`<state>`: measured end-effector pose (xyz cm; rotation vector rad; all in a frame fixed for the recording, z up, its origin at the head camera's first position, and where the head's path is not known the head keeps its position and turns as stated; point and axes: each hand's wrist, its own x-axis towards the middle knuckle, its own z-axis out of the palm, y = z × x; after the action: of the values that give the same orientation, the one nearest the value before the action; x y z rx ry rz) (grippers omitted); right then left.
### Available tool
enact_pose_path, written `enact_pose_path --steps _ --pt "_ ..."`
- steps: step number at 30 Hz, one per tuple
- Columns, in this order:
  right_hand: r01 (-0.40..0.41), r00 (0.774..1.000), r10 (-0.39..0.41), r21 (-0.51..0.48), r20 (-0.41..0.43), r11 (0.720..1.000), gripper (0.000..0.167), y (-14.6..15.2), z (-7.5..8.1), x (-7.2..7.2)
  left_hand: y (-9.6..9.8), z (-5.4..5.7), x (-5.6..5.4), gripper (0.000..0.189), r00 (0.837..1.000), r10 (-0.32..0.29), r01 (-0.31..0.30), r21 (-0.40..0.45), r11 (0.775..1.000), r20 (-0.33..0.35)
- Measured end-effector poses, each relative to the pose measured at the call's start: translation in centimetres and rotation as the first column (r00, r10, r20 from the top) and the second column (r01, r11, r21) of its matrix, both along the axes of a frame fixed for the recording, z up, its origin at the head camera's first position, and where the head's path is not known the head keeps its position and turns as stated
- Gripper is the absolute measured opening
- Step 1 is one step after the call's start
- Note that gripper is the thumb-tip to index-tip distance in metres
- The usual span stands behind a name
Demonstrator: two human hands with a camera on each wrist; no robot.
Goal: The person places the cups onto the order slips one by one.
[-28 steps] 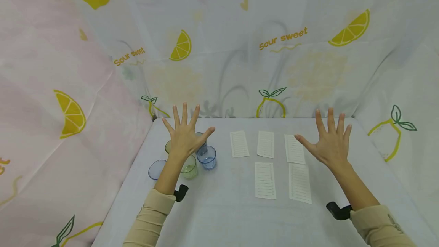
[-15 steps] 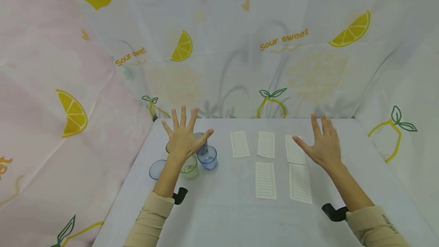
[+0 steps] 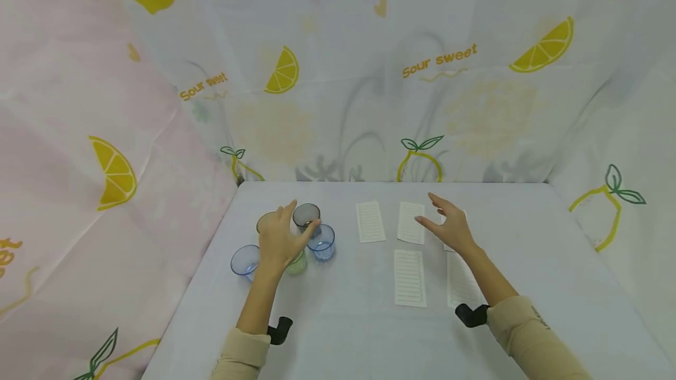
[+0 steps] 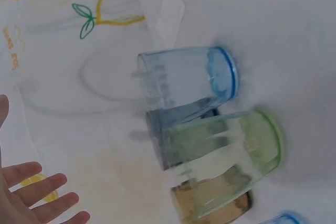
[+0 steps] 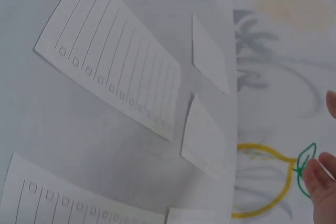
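"How are your hands?"

"My left hand [image 3: 280, 239] is wide, thumb well apart from the fingers. It is over the cups; in the left wrist view its fingers show apart from them."

"Which cups?"

"The green cup [image 3: 297, 265] and the brown cup [image 4: 223, 212] are partly behind that hand in the head view. A blue cup [image 3: 321, 243] stands just right of my thumb, with the grey cup [image 3: 307, 214] behind it. A second blue cup [image 3: 245, 260] is left of my wrist. All five stand upright on the table [image 3: 359, 333]."

"And the other hand?"

"My right hand [image 3: 451, 224] is fairly wide too, fingers slightly bent, thumb apart and pointing left. It is over the sheets [image 3: 409, 278], five of them lying flat right of the cups. My hand and forearm hide parts of some."
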<state>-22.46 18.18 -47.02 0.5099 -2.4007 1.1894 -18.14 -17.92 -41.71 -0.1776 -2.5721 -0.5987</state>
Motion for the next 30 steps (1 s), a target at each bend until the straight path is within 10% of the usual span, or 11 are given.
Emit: enact_pose_path --steps 15,30 --pt "-0.122 0.941 0.126 -0.031 0.314 0.992 0.056 -7.2 -5.2 -3.1 1.5 -6.6 2.5 0.081 0.998 -0.063 0.06 0.354 0.933 -0.002" --pt "-0.112 0.937 0.083 0.066 0.338 0.992 0.056 -9.6 -8.8 -3.9 2.9 -9.0 2.0 0.095 0.999 -0.026 0.012 0.49 0.872 0.021"
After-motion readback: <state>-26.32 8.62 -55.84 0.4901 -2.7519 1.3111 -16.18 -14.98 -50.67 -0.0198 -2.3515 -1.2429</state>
